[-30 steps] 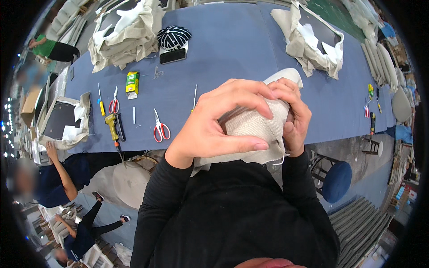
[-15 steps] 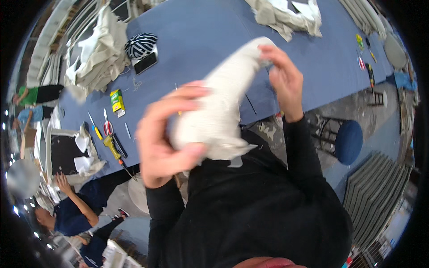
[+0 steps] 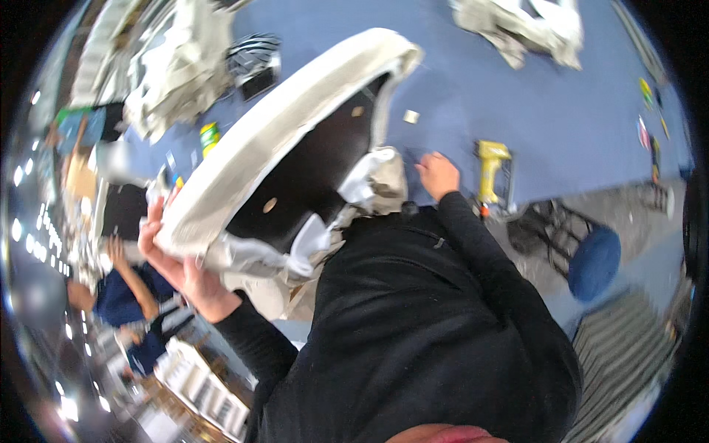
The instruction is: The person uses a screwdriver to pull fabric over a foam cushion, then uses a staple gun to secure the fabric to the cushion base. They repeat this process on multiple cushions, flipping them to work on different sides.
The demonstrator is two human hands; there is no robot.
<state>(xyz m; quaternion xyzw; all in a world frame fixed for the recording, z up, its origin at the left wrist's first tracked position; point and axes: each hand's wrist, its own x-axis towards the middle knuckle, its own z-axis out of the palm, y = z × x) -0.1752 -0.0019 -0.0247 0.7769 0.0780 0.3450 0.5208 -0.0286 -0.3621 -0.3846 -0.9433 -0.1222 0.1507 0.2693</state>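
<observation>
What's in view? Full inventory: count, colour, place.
Padded panel: one, cream, dark underside, centre
Worktable: one, blue, across top
Gun-shaped tool: one, yellow, right of centre
Small square piece: one, off-white, upper centre
Fabric pile: one, cream, upper left
Cap: one, dark-and-white, upper left
Phone: one, dark, beside cap
Box: one, green-yellow, left
Fabric-covered piece: one, cream, top right
Second panel: one, dark, far left
Small tools: several, mixed colours, blurred, right rim
Stool: one, blue, right
Panel stack: one, grey, lower right
Co-workers: several, dark-blue clothing on nearest, left
Top: one, black, bottom centre
Left hand: one, bare, holding padded panel's lower-left end
Right hand: one, bare, over worktable, left of gun-shaped tool
</observation>
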